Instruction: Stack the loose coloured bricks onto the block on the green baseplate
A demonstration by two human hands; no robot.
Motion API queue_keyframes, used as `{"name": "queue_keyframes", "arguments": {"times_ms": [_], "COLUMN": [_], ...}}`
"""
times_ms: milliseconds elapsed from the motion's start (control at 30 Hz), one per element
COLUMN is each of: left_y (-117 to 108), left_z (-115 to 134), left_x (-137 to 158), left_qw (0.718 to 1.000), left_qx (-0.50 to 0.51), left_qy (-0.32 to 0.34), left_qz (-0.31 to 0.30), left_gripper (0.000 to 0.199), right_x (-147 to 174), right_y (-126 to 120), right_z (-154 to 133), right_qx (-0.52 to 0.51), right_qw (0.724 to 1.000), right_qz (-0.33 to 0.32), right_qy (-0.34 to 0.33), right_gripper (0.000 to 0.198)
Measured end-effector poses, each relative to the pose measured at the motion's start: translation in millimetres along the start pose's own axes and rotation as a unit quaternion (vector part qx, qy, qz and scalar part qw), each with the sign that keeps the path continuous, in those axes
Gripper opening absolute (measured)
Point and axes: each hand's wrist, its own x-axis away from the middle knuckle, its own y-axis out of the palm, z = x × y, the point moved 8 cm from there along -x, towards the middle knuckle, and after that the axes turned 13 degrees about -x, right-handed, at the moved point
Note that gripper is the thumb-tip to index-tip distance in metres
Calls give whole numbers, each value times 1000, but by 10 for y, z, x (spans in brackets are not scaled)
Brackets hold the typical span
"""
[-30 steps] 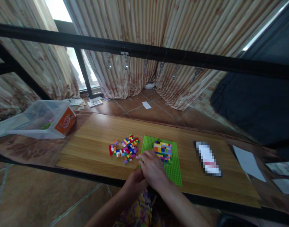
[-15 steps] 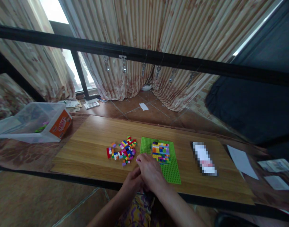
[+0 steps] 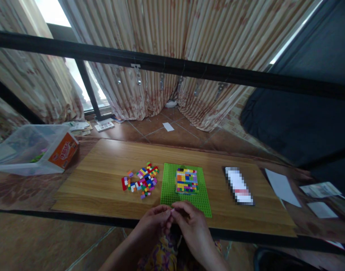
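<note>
My left hand (image 3: 156, 221) and my right hand (image 3: 191, 223) meet at the near edge of the green baseplate (image 3: 168, 188). Between their pinched fingertips shows a small pink toy brick (image 3: 172, 212), mostly covered by the fingers. A block built of many-coloured bricks (image 3: 187, 181) stands on the baseplate, just beyond my right hand. Loose bricks (image 3: 145, 183) of many colours lie in a heap on the wooden table, left of the baseplate.
The wooden tabletop (image 3: 104, 158) carries a phone with a blurred screen (image 3: 239, 186) on the right. A clear plastic bin (image 3: 37, 148) stands at the left. Papers (image 3: 282, 187) lie at the right end. A dark rail (image 3: 161, 62) crosses beyond the table.
My right hand has drawn back from beside the brick block towards me, and its fingertips now meet those of my left hand around the pink brick. The view has shifted slightly.
</note>
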Motion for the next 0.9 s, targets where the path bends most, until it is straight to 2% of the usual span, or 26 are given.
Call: {"name": "queue_keyframes", "arguments": {"times_ms": [100,200,300,533,667,767,900], "left_y": [32,57,82,130,89,-30,-160], "left_z": [47,147,212,248,299,352,384], "left_x": [-1,11,12,-33,-73,-113,-158], "left_qw": [999,994,987,984,979,970,957], "left_qx": [-15,-70,-118,-119,-143,-173,-211], "left_qy": [34,83,103,131,139,150,172], "left_qz": [5,26,38,11,33,78,104], "left_gripper": [28,28,28,27,26,24,24], "right_x": [21,47,57,20,-115,-329,-655], "right_y": [-51,-71,-81,-84,-259,-446,-512], "right_z": [135,217,239,172,85,-108,-361], "right_qx": [-75,-156,-208,-222,-160,-54,90], "right_qw": [996,982,969,970,982,992,985], "right_qz": [37,72,92,56,88,116,91], "right_qy": [40,72,92,86,54,-21,-115], "right_gripper": [16,21,24,25,23,21,20]}}
